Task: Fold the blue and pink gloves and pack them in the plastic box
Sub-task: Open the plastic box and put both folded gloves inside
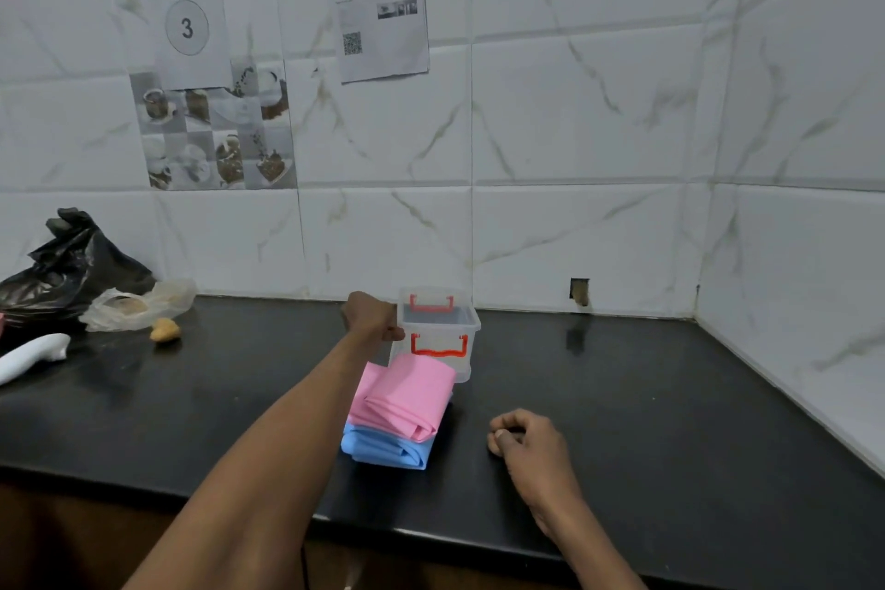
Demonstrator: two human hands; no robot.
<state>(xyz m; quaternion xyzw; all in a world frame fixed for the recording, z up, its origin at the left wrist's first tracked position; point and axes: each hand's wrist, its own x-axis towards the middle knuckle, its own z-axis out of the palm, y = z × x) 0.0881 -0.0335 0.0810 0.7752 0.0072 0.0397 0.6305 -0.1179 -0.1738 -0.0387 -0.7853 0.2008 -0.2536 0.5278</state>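
Note:
A clear plastic box [438, 331] with red latches stands on the black counter near the back wall, with no lid on it. My left hand [371, 316] reaches forward and grips the box's left rim. In front of the box lies a folded pink glove [407, 393], stacked on a folded blue glove [388, 448]. The pink one leans against the box's front. My right hand [524, 438] rests on the counter to the right of the stack, fingers curled with nothing in them.
A black plastic bag [72, 264], a clear bag [139, 304], a yellowish lump [165, 330] and a white object [31, 355] sit at the far left. Tiled walls close the back and right side. The counter's front edge [431, 527] runs below my arms.

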